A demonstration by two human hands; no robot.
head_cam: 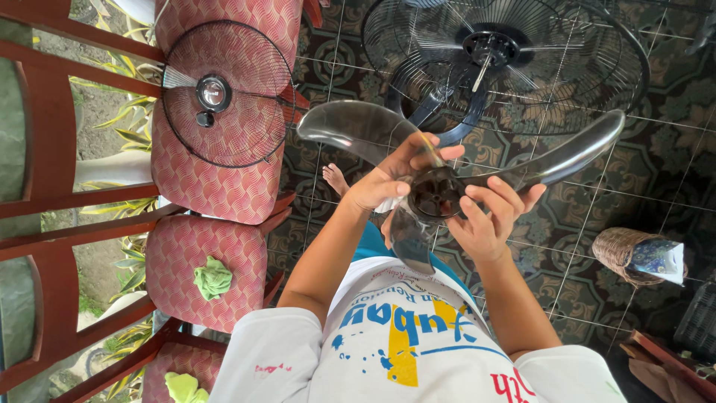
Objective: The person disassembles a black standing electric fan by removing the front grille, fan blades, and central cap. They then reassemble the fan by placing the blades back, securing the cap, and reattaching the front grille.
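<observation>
Fan blade (440, 175), three-lobed translucent grey plastic, is held in front of the chest over the tiled floor (582, 246). Left hand (388, 179) is curled around one lobe root; right hand (488, 216) is closed at the black hub (436, 192). Judged light, thin and flexible; best gripped at the hub.

Soft, even daylight, bright at the left edge where the garden shows between the chairs (205, 186); no hard shadows. Floor (582, 224) at right dimmer, corner at lower right nearly black. Pale glare streaks along the smoky blades (567, 153) and on the grille (224, 93) hub. Focus sharp in the centre, hands (388, 183) included. Wide-lens stretch at the edges; shirt (403, 343) near the lens slightly soft.
</observation>
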